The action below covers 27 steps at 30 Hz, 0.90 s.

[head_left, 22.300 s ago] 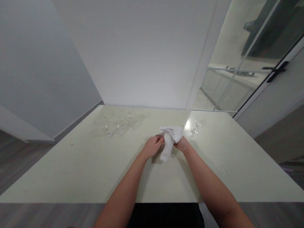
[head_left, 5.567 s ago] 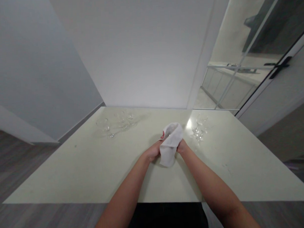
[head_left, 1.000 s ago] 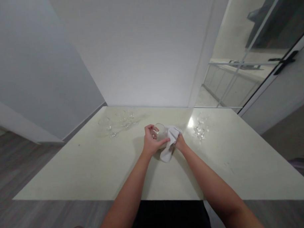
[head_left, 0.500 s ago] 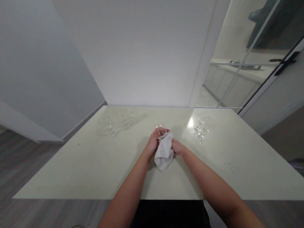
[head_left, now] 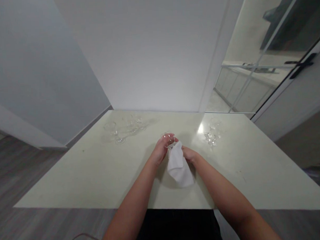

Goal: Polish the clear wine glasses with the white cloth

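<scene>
My left hand (head_left: 160,149) is wrapped around the bowl of a clear glass (head_left: 169,140), held above the middle of the table. A white cloth (head_left: 178,166) hangs from my right hand (head_left: 189,154), which is closed on it against the near side of the glass. Part of the cloth covers the lower part of the glass, so its stem and foot cannot be made out. The fingertips of my right hand are hidden behind the cloth.
Several clear stemmed glasses (head_left: 110,126) stand at the back left of the white table (head_left: 86,182). More clear glassware (head_left: 212,135) stands at the right, near a bright reflection. A white wall (head_left: 152,64) rises behind the table; a glazed door (head_left: 253,78) is at the right.
The cloth's loose end has swung right and toward me. My left hand and the glass have shifted slightly left, and the glass bowl shows more. The standing glasses have not moved.
</scene>
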Available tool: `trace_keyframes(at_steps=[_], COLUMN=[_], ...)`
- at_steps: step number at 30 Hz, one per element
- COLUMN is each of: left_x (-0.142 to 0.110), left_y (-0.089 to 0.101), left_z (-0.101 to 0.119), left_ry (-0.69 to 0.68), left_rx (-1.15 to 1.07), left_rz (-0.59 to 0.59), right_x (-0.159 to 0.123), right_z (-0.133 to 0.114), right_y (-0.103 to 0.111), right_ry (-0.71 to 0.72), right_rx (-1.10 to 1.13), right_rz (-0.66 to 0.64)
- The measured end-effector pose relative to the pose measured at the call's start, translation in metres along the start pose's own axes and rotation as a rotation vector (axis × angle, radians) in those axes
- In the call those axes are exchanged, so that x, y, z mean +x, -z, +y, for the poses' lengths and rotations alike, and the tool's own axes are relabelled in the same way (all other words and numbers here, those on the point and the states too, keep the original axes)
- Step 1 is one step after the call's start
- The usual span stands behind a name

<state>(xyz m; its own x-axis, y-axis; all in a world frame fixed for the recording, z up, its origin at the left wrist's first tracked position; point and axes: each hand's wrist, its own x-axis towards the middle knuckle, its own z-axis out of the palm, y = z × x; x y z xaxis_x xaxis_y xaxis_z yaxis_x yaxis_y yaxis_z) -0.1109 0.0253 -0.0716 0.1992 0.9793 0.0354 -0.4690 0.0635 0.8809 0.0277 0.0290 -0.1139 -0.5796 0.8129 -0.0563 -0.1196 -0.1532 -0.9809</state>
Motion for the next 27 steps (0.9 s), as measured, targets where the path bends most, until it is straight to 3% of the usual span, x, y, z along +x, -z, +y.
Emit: trace_keyframes(at_steps=[2, 5, 7, 10, 15, 18, 23, 27], left_x=[0.003, 0.010, 0.012, 0.006, -0.008, -0.010, -0.001, 0.004], left_y=[0.002, 0.004, 0.005, 0.002, -0.006, -0.007, -0.002, 0.000], left_z=[-0.003, -0.007, -0.009, -0.005, 0.004, 0.006, 0.005, 0.002], left_ry=[-0.004, -0.125, -0.180, -0.149, -0.017, -0.012, -0.156, -0.297], left_rx=[0.041, 0.167, 0.215, 0.177, -0.067, -0.091, -0.009, 0.093], left_rz=[0.057, 0.284, 0.335, 0.256, -0.077, -0.151, 0.059, 0.221], right_x=[0.000, 0.009, 0.015, 0.015, -0.008, -0.015, 0.001, 0.012], right_z=[0.001, 0.000, -0.001, -0.001, -0.003, -0.006, -0.009, -0.010], right_y=[0.003, 0.004, 0.003, 0.000, -0.001, -0.003, -0.003, -0.001], right_ry=[0.012, 0.191, 0.299, 0.304, 0.008, -0.067, 0.110, 0.325], right_rx=[-0.011, -0.237, -0.357, -0.291, 0.112, 0.211, 0.067, -0.351], right_rz=[0.026, 0.114, 0.121, 0.097, 0.076, 0.056, 0.121, 0.224])
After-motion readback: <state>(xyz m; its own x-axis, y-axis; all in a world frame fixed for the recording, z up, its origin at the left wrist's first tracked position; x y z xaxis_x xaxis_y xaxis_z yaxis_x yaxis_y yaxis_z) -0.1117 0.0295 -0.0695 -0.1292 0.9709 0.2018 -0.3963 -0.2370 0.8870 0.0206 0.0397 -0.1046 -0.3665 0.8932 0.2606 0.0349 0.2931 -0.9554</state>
